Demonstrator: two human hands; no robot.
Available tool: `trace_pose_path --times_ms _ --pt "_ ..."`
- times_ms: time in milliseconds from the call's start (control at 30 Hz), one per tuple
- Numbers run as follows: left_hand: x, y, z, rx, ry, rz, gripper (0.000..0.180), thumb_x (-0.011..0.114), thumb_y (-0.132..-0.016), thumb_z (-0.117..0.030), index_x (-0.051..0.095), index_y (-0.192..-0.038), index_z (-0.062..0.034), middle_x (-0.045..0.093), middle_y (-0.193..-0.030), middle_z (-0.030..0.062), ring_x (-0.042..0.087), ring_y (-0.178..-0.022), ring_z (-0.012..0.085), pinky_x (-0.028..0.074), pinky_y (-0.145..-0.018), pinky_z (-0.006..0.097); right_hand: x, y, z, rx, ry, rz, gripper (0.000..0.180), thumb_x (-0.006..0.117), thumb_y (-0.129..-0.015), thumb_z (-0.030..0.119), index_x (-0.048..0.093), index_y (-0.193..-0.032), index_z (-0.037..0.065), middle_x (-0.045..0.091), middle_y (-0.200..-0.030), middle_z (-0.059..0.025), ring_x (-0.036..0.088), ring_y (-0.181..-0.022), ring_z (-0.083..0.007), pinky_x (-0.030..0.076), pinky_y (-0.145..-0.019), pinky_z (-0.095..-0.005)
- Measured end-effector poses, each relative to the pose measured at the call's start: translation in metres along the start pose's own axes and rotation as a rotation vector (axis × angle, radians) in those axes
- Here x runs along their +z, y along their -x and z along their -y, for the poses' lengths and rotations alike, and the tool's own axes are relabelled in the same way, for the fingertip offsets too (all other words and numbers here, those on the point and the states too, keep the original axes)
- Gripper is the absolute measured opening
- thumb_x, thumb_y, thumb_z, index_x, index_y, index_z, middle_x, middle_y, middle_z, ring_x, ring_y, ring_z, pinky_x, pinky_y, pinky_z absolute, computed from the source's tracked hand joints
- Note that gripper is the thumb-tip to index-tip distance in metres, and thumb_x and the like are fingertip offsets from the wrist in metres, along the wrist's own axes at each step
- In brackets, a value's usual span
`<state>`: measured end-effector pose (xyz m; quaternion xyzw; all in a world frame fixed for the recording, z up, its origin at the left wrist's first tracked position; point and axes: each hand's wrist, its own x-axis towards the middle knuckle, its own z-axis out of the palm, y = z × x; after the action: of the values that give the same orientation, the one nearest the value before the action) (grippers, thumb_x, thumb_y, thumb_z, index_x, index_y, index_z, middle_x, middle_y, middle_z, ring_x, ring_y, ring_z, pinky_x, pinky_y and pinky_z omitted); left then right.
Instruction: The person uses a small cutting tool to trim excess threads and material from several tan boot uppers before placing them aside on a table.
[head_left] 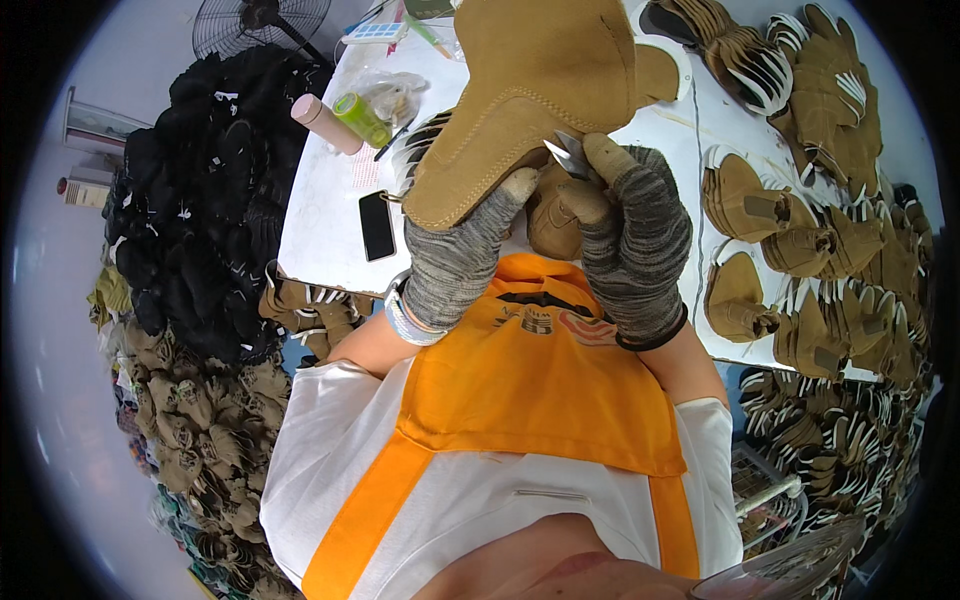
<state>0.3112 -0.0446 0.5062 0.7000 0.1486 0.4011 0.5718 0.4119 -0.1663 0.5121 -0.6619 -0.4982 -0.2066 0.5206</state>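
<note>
Stretched up in front of me is a tan suede shoe upper (535, 75) with curved rows of stitching. My left hand (460, 245), in a grey knitted glove, grips its lower edge with the thumb on the near face. A pair of thread snips (570, 157) is in my right hand (640, 235), gloved the same way. Their pointed blades lie against the edge of the upper, slightly apart. Part of the upper hangs down between my hands. The left fingers behind the suede are hidden.
Across the white table (330, 225) lie a black phone (377, 226), a pink bottle (326, 124), a green container (362, 120) and a plastic bag (395, 95). More tan uppers (735, 195) sit in rows at right. A black heap (215, 200) and a brown heap (205, 420) stand at left.
</note>
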Motion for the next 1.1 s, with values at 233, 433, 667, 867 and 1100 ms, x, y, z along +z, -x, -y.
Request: trace_pose_path --times_ms 233,433,667,867,1100 --pt "-0.002 0.003 0.003 -0.053 -0.142 0.039 0.046 0.074 -0.079 -0.018 0.054 -0.117 -0.0015 0.064 -0.106 0.0086 0.061 -0.096 0.0178 0.048 -0.083 0.029 0.003 0.000 0.000 -0.008 0.050 0.006 0.036 0.067 -0.080 0.016 0.057 -0.112 0.006 0.059 -0.084 -0.0095 0.061 -0.071 -0.0255 0.049 -0.060 -0.0339" --pt "-0.001 0.004 0.004 0.016 -0.224 0.024 0.043 0.072 -0.080 -0.017 0.055 -0.116 -0.0017 0.064 -0.106 0.0086 0.061 -0.098 0.0187 0.048 -0.085 0.030 0.007 0.005 -0.001 0.074 -0.082 -0.017 0.033 0.066 -0.080 0.012 0.057 -0.111 0.005 0.060 -0.085 -0.0106 0.062 -0.073 -0.0267 0.051 -0.063 -0.0329" --pt "0.001 0.006 0.002 0.066 -0.199 0.021 0.031 0.069 -0.083 -0.015 0.062 -0.110 -0.0015 0.066 -0.103 0.0085 0.062 -0.094 0.0180 0.047 -0.083 0.029 0.010 0.005 0.001 0.048 -0.001 -0.037 0.031 0.065 -0.081 0.012 0.057 -0.111 0.005 0.059 -0.084 -0.0108 0.062 -0.072 -0.0260 0.051 -0.060 -0.0333" --pt "0.004 0.007 0.005 0.037 -0.114 0.023 0.034 0.071 -0.081 -0.014 0.060 -0.111 -0.0029 0.066 -0.104 0.0086 0.062 -0.095 0.0191 0.049 -0.082 0.030 0.012 0.004 -0.003 -0.029 0.098 -0.034 0.037 0.066 -0.080 0.014 0.055 -0.115 0.008 0.057 -0.083 -0.0089 0.060 -0.066 -0.0256 0.049 -0.055 -0.0333" --pt "0.004 0.009 0.008 0.010 -0.167 0.033 0.035 0.069 -0.084 -0.018 0.059 -0.113 -0.0016 0.065 -0.105 0.0100 0.062 -0.096 0.0196 0.049 -0.081 0.030 0.015 0.005 -0.013 -0.043 0.032 -0.052 0.034 0.065 -0.081 0.009 0.056 -0.113 0.006 0.058 -0.083 -0.0089 0.061 -0.067 -0.0236 0.049 -0.056 -0.0311"
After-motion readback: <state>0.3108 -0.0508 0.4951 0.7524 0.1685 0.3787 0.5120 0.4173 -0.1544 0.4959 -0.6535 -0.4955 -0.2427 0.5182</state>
